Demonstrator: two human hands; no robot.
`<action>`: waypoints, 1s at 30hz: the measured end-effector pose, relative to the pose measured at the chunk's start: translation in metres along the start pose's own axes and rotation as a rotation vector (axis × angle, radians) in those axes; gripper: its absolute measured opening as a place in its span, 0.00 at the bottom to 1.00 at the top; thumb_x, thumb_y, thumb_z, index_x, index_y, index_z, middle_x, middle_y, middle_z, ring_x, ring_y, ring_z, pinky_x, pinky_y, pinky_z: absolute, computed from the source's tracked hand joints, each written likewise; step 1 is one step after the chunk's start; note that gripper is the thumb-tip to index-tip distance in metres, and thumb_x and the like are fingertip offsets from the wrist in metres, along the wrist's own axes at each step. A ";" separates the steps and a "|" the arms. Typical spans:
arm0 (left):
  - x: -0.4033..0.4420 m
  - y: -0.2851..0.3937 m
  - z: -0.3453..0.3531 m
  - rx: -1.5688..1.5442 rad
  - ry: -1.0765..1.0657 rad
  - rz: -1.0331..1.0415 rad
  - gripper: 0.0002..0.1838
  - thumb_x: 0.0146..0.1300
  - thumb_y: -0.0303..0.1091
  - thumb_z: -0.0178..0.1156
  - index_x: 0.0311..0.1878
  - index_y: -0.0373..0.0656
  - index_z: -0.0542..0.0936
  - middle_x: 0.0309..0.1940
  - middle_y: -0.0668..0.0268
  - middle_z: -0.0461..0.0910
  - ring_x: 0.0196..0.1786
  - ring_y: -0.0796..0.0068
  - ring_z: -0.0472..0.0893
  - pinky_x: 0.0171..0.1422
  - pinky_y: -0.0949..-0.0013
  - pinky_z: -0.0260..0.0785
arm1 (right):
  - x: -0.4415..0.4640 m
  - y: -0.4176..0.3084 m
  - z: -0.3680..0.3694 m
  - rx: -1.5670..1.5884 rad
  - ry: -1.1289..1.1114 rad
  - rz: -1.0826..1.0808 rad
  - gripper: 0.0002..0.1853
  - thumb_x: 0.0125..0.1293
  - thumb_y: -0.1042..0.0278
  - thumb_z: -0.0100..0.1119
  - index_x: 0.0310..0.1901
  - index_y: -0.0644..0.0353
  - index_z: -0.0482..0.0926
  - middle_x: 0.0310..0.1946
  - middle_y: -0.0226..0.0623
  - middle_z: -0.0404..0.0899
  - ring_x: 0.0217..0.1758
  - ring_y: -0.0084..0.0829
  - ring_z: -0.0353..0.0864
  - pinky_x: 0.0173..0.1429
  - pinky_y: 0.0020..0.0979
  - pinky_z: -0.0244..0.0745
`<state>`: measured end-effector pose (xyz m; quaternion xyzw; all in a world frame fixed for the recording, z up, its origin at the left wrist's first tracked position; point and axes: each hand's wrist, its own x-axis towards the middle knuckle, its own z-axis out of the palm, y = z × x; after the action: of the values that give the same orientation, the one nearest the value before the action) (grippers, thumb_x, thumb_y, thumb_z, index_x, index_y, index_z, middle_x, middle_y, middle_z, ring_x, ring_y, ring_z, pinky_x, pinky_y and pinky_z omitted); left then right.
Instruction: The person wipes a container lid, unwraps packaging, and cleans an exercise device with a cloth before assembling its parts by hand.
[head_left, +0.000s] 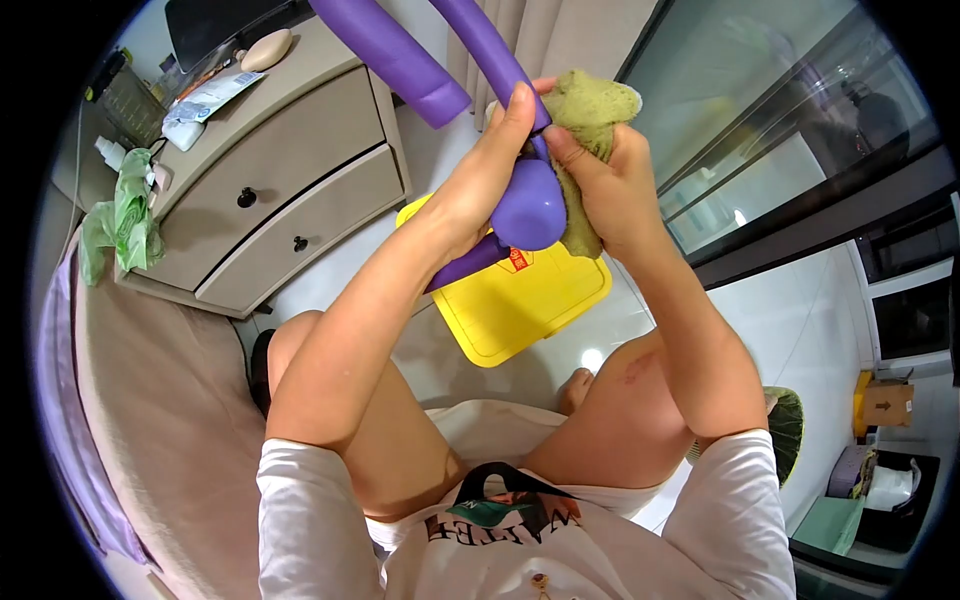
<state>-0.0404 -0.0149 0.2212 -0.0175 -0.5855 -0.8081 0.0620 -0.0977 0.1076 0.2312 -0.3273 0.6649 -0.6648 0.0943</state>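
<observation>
A purple object with long foam-like tubes [400, 60] and a rounded purple end [532, 205] is held up in front of me. My left hand [480, 180] is wrapped round it, thumb along one tube. My right hand [610, 190] grips a yellow-green cloth [590, 105], pressed against the purple object near its joint; part of the cloth hangs down beside the rounded end. Another purple tube section [468, 262] sticks out below my left wrist. The fingers behind the object are partly hidden.
Beneath my hands, a yellow lid [520, 310] lies low over the tiled floor. At the left stands a drawer cabinet [270, 140] with a green plastic bag [135, 215] at its edge. Glass door panels [760, 130] are at the right. A cardboard box [888, 405] is at the far right.
</observation>
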 end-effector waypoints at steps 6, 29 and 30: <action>-0.001 0.003 -0.001 -0.124 0.039 -0.014 0.39 0.65 0.65 0.40 0.72 0.55 0.46 0.67 0.58 0.54 0.66 0.68 0.61 0.67 0.64 0.59 | 0.001 -0.008 -0.003 0.125 0.019 0.167 0.12 0.63 0.64 0.58 0.40 0.65 0.77 0.32 0.30 0.78 0.34 0.18 0.75 0.39 0.23 0.70; -0.007 0.006 -0.010 0.043 0.052 -0.103 0.38 0.65 0.64 0.41 0.73 0.59 0.45 0.58 0.61 0.60 0.50 0.77 0.69 0.51 0.71 0.70 | 0.002 -0.010 -0.012 0.342 0.098 0.240 0.17 0.69 0.55 0.50 0.40 0.65 0.76 0.35 0.32 0.79 0.35 0.22 0.77 0.39 0.25 0.73; -0.008 0.008 -0.010 0.026 0.024 -0.140 0.38 0.65 0.64 0.40 0.73 0.59 0.45 0.61 0.60 0.59 0.53 0.75 0.69 0.53 0.69 0.70 | 0.001 -0.009 -0.010 0.343 0.095 0.241 0.17 0.69 0.55 0.50 0.40 0.65 0.76 0.35 0.32 0.79 0.35 0.22 0.77 0.39 0.25 0.73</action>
<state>-0.0309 -0.0260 0.2247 0.0340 -0.5950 -0.8029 0.0123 -0.1010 0.1162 0.2409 -0.1929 0.5801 -0.7668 0.1957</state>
